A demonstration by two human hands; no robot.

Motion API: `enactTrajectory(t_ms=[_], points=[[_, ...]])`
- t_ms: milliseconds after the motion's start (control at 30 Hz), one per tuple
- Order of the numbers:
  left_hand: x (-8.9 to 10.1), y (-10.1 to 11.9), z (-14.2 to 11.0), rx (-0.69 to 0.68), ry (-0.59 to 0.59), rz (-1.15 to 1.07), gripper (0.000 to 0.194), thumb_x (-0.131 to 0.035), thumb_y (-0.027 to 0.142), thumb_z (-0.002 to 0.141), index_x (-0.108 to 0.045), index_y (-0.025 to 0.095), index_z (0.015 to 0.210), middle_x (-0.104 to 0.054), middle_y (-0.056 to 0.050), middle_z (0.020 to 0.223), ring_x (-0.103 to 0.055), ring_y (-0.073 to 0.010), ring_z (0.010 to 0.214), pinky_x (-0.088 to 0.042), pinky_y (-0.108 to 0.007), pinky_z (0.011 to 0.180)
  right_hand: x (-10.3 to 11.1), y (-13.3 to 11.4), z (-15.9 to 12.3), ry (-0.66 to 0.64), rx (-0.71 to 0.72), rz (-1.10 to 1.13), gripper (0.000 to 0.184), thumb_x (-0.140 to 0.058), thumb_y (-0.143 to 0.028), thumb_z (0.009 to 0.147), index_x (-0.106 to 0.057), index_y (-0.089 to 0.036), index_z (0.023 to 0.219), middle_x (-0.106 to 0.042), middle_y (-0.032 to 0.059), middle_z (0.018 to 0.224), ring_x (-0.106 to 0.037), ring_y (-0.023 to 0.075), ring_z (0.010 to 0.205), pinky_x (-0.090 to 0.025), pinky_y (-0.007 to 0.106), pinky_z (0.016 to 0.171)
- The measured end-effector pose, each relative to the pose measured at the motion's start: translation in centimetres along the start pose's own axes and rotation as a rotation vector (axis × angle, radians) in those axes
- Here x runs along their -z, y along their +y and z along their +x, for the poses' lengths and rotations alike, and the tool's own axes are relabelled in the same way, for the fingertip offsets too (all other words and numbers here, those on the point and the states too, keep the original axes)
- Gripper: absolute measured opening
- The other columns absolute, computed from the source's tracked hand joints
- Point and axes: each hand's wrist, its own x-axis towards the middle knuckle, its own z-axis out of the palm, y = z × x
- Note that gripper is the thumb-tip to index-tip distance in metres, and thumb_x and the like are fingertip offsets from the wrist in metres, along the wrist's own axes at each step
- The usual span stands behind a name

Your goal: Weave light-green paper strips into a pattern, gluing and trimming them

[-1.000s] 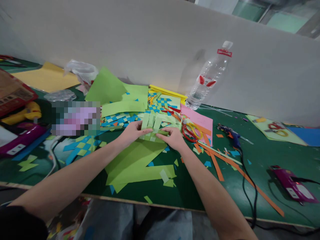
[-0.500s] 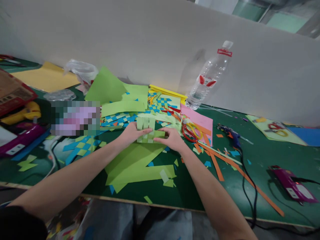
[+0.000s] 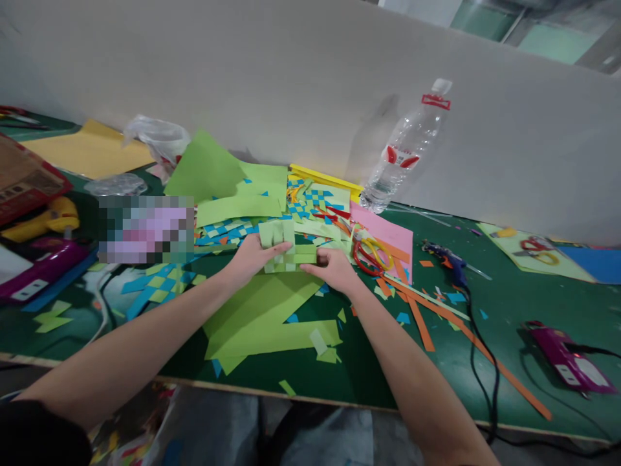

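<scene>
Between my hands is a small piece of woven paper strips (image 3: 277, 229) in pale and brighter green, raised over the table. My left hand (image 3: 257, 254) pinches its left side, the thumb lying across the front and the other fingers hidden behind. On the right, my right hand (image 3: 332, 263) grips the ends of the bright green strips (image 3: 305, 253) that stick out from the weave. Below the hands lie a large green paper sheet (image 3: 257, 307) and a cut green strip (image 3: 295, 338). Behind are blue-and-green woven pieces (image 3: 233, 229).
Scissors with red and yellow handles (image 3: 372, 254) lie right of my hands, near orange strips (image 3: 420, 317). A glue gun (image 3: 449, 262) trails a black cord. A plastic bottle (image 3: 405, 155) leans against the wall. Purple devices (image 3: 567, 356) lie right and left; a cardboard box (image 3: 29, 178) is far left.
The woven piece has shifted slightly left and tilted with my left hand. More of the bright green strips now shows between it and my right hand, whose fingers have curled in closer.
</scene>
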Motion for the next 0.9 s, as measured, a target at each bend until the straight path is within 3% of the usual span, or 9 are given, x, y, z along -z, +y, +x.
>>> enactTrajectory(t_ms=[167,333,900], points=[[0.02,-0.02,0.05,-0.031,0.032,0.000,0.048,-0.081,0.048,0.060,-0.072,0.016,0.094,-0.075,-0.010,0.097,-0.070,-0.0260,0.087,-0.057,-0.035,0.074,-0.11,-0.03,0.05,-0.035,-0.074,0.122,0.022,-0.069,-0.040,0.074,-0.064,-0.019,0.072,-0.069,0.0010,0.066,-0.069,0.0193,0.069,-0.050,0.028,0.059],[0.04,0.23,-0.14,-0.026,0.029,0.013,0.047,-0.081,0.048,0.060,-0.072,0.016,0.094,-0.074,-0.009,0.099,-0.070,-0.0254,0.089,-0.056,-0.035,0.078,-0.07,-0.17,0.05,-0.028,-0.056,0.142,0.022,-0.071,-0.039,0.073,-0.063,-0.019,0.071,-0.073,0.0028,0.071,-0.070,0.0207,0.074,-0.052,0.030,0.063],[0.03,0.51,-0.17,-0.011,0.056,0.129,0.041,-0.078,0.046,0.063,-0.073,0.016,0.090,-0.075,-0.008,0.091,-0.070,-0.0235,0.076,-0.056,-0.031,0.063,-0.06,-0.22,0.04,-0.035,-0.034,0.166,0.015,-0.072,-0.032,0.073,-0.065,-0.019,0.077,-0.073,0.0026,0.074,-0.070,0.0204,0.075,-0.054,0.032,0.068]])
